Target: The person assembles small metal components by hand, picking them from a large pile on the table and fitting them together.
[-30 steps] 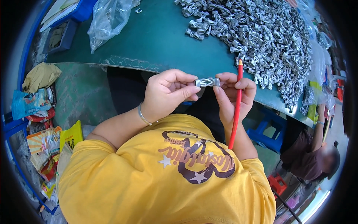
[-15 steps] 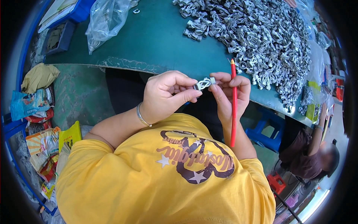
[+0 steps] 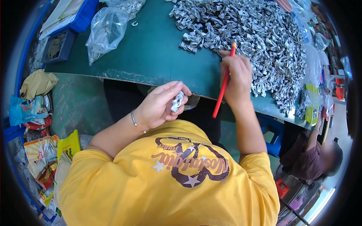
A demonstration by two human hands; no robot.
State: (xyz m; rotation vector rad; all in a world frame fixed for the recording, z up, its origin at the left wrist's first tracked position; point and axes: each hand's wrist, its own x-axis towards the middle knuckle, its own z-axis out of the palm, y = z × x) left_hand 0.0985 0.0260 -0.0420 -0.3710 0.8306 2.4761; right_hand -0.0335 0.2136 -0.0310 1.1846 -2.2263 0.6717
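Between the fingers of my left hand is a small grey metal part with a looped, ribbed shape, held near the table's front edge. My right hand reaches over the table to the near left edge of a large pile of similar grey parts. A red pencil is gripped in that hand, its pale tip pointing away from me and its other end toward me. The right fingertips touch or hover at the pile; whether they also pinch a part is hidden.
The green table has a worn front edge. A clear plastic bag lies at its left, beside a grey bin and a blue tray. Blue stool stands below right. Another person sits at the far right.
My hands have parted. The left drew back toward me with the grey part, turning it; the right moved away to the pile, still carrying the red pencil.
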